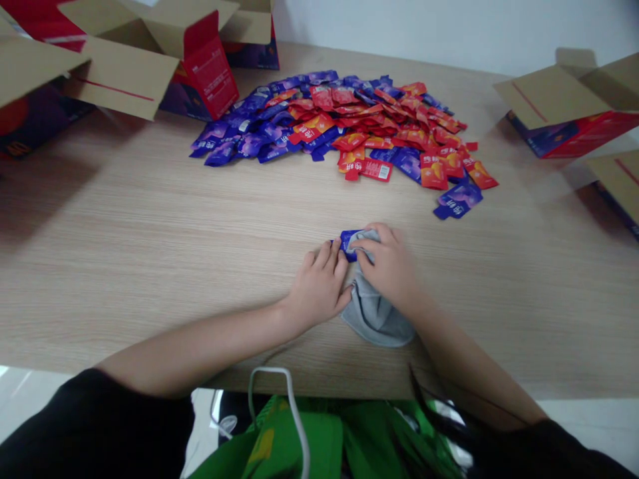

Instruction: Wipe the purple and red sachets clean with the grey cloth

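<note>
On the table in front of me lies a small blue-purple sachet (345, 247), partly covered by my hands and a cloth. My left hand (322, 283) rests palm down, its fingers stretched flat and the fingertips on the sachet's left end. In my right hand (389, 266) a grey cloth (379, 316) is bunched between thumb and fingers and touches the sachet's top right part. The cloth's loose end spreads toward me on the table. Beyond my hands is a heap of red-orange sachets (379, 120) and blue-purple sachets (259, 133).
Open cardboard boxes (210, 73) stand at the back left, with another box (34, 113) at the far left. Two more open boxes (574, 126) are at the right. A single blue sachet (458, 199) lies at the heap's near right edge. A white cable (294, 399) hangs by the table's front edge.
</note>
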Tool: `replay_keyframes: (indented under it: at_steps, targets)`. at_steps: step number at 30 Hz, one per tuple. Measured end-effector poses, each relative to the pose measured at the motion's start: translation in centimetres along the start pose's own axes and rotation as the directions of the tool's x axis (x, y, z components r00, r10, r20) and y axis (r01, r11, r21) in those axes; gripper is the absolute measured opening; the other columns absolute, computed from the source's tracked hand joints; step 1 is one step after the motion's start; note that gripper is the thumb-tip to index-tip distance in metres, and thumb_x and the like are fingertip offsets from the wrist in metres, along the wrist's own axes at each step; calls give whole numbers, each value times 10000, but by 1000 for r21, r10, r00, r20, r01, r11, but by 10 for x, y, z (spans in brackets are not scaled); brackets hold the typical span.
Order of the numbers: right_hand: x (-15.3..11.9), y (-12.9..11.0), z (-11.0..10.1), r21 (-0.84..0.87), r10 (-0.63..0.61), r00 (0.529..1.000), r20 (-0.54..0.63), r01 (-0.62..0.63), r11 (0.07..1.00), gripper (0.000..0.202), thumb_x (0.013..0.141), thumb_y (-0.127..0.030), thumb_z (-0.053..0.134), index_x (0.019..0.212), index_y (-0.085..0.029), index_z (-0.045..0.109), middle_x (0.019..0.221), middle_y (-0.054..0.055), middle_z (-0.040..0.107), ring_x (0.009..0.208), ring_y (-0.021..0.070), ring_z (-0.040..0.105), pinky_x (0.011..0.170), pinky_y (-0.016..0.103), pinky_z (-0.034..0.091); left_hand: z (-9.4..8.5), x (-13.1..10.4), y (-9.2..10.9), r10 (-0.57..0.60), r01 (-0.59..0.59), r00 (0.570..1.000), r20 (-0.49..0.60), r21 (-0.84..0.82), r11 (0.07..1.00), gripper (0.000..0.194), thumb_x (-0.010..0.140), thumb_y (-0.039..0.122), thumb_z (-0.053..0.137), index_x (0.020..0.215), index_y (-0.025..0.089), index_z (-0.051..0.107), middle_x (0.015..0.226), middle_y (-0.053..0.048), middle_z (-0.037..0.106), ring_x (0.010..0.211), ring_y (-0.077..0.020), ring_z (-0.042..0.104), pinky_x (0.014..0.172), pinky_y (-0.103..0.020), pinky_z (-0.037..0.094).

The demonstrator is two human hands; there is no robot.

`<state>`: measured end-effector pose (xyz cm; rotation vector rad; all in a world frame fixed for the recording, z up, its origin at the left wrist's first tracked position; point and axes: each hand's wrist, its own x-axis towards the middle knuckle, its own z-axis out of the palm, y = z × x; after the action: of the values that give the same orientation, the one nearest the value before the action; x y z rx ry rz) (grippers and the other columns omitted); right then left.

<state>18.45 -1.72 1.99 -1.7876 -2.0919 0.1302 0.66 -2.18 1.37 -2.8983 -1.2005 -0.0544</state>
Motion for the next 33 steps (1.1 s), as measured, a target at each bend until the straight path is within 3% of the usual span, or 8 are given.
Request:
replay_keyframes:
  at_steps: [7, 15, 18, 22, 27, 33]
  targets:
    - [2, 36, -15, -46, 190, 982, 0, -189, 981, 271, 894, -232, 494, 1040, -227, 722, 1101, 119, 603, 1042, 278, 544, 942, 452, 423, -2, 0, -1, 17, -17, 1000, 14, 10, 1000, 642, 939, 458, 421, 1398, 10, 441, 1534, -260, 366, 1378, -380, 380, 1010, -470, 377]
    - [2, 65, -37, -120, 307, 947, 94, -295, 948, 271, 847, -224, 529, 999, -180, 749, 941, 111, 670, 890, 253, 619, 872, 407, 470, 0, 1, -1, 15, -15, 1000, -4, -11, 1000, 646, 962, 474, 395, 1401, 1, 432, 1531, -267, 365, 1379, -384, 376, 1012, -477, 373]
    - [4, 65, -43, -20, 236, 972, -13, -237, 971, 256, 835, -194, 525, 951, -186, 753, 952, 103, 674, 923, 245, 622, 900, 410, 475, 1, 1, -1, 10, -11, 1000, -5, -11, 1000, 647, 960, 475, 401, 1399, 1, 432, 1532, -269, 363, 1377, -385, 377, 1010, -476, 373]
    - [7, 44, -38, 124, 42, 986, -163, -22, 992, 227, 860, -220, 546, 961, -225, 749, 1076, 97, 634, 1025, 256, 604, 935, 446, 478, 0, 1, -1, 16, -16, 1000, -3, -14, 1000, 651, 952, 485, 413, 1390, 5, 444, 1531, -269, 364, 1378, -381, 376, 1011, -471, 373]
    - [2, 11, -11, 120, -182, 983, -33, 184, 975, 277, 918, -201, 495, 1041, -238, 740, 1224, 108, 584, 1137, 280, 531, 977, 478, 457, -1, 1, -2, 14, -14, 1000, -3, -11, 1000, 636, 951, 496, 413, 1371, 22, 472, 1539, -260, 357, 1391, -377, 362, 1018, -470, 368]
    - [0, 9, -5, 46, -134, 990, 45, 132, 990, 257, 902, -205, 533, 1018, -240, 760, 1208, 111, 591, 1109, 294, 515, 942, 478, 454, 0, 1, -2, 5, -5, 1000, -3, -10, 1000, 623, 951, 495, 417, 1377, 44, 472, 1543, -246, 360, 1395, -366, 363, 1012, -464, 372]
